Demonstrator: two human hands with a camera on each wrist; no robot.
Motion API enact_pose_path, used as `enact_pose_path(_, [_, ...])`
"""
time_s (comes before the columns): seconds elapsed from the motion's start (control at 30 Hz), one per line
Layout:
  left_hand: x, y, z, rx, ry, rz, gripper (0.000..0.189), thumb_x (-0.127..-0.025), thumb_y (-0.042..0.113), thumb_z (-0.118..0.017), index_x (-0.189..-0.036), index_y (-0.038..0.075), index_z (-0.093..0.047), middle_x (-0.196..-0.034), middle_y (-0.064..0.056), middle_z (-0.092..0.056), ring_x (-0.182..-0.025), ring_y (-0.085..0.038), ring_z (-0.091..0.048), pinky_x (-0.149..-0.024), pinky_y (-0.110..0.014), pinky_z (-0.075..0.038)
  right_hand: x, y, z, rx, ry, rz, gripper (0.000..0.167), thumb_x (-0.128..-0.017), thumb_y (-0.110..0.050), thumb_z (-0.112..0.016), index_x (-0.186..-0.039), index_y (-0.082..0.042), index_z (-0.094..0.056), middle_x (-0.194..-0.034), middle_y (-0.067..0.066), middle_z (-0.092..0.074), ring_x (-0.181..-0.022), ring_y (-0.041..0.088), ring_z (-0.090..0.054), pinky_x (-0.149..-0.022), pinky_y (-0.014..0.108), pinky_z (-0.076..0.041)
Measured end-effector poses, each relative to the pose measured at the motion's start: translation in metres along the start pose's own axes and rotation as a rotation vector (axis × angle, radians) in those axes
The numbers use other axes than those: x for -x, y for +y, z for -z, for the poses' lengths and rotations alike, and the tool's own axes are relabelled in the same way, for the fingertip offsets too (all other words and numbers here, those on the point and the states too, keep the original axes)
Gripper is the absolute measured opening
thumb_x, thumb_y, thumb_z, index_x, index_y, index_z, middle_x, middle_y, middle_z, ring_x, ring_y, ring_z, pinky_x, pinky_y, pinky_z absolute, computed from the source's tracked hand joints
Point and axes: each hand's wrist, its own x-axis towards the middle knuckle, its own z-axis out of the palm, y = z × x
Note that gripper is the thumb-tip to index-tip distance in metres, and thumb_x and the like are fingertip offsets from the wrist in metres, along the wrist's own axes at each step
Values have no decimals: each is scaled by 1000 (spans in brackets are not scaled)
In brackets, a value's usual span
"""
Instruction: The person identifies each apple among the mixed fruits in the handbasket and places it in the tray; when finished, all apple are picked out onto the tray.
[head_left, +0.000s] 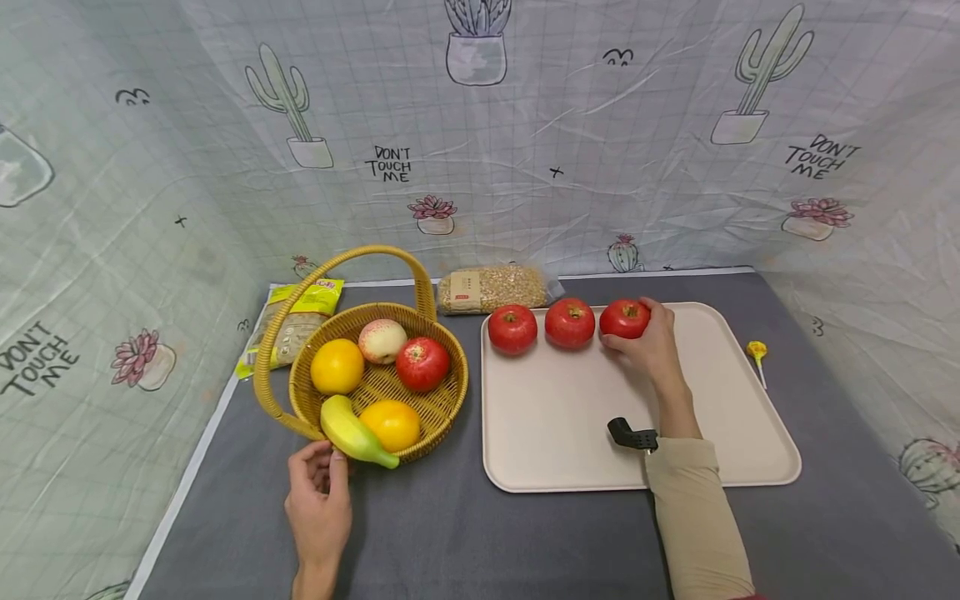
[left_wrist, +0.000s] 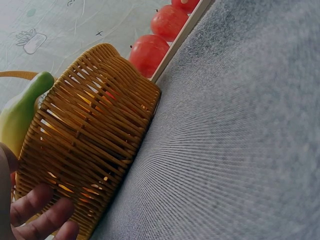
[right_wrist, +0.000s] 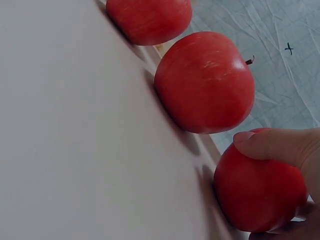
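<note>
My right hand (head_left: 651, 343) grips a red apple (head_left: 624, 317) at the back of the beige tray (head_left: 562, 417), thumb on one side and fingers round the other. Two more red apples, one in the middle (head_left: 570, 323) and one at the left (head_left: 513, 329), sit in line with it. My left hand (head_left: 321, 500) holds the near rim of the wicker basket (head_left: 455, 417), thumb at the rim beside a banana (head_left: 352, 432) and fingers bent against the outer wall. Inside lie two orange fruits (head_left: 337, 367), a pale peach (head_left: 382, 342) and another red apple (head_left: 422, 364).
Behind the basket lies a yellow-green food packet (head_left: 300, 321). A clear bag of grains (head_left: 498, 289) rests behind the tray. One yellow lollipop (head_left: 758, 353) is right of the tray on the grey cloth (head_left: 420, 533). Printed fabric walls (head_left: 555, 125) enclose the back and sides.
</note>
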Motion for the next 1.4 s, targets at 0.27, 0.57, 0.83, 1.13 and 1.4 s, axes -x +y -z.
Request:
enact_pose_path(0.27, [0, -1, 0, 0, 0, -5, 21, -100, 10, -59, -117, -2, -57, -81, 9, -60, -62, -7, -62, -56, -12, -46, 0, -1, 0, 11, -10, 0, 99, -81, -16, -81, -157, -2, -18, -152, 28, -26, -138, 47, -37, -115, 61, -34])
enact_pose_path(0.57, [0, 0, 1, 13, -3, -9, 22, -98, 8, -61, -118, 0, -58, -82, 5, -61, -63, 1, -61, -56, -12, -46, 3, -9, 10, 3, -42, 13, 104, -82, -19, -81, -159, -7, -13, -156, 27, -22, -139, 47, -37, -114, 62, -34])
enact_pose_path(0.83, [0, 1, 1, 15, -13, -12, 21, -100, 10, -59, -117, -2, -56, -81, -4, -64, -63, -4, -63, -57, -10, -46, 10, -27, 20, 21, -13, 63, 102, -84, -25, -80, -160, -9, -13, -159, 23, -20, -142, 45, -35, -115, 62, -33])
enact_pose_path(1.13, [-2, 0, 1, 26, -15, -16, 21, -100, 10, -59, -117, -2, -56, -81, -6, -65, -64, -2, -62, -58, -10, -46, 16, -54, 22, 25, 34, 165, 100, -84, -34, -79, -160, -11, -18, -159, 19, -23, -145, 40, -32, -115, 62, -32])
enact_pose_path(1.4, [-1, -2, 0, 10, -12, -4, 22, -100, 10, -59, -117, -2, -56, -82, -3, -65, -63, -8, -64, -58, -10, -47, 17, -88, 17, 37, 12, 261, 96, -83, -30, -81, -158, -10, -24, -159, 17, -25, -148, 38, -27, -118, 61, -27])
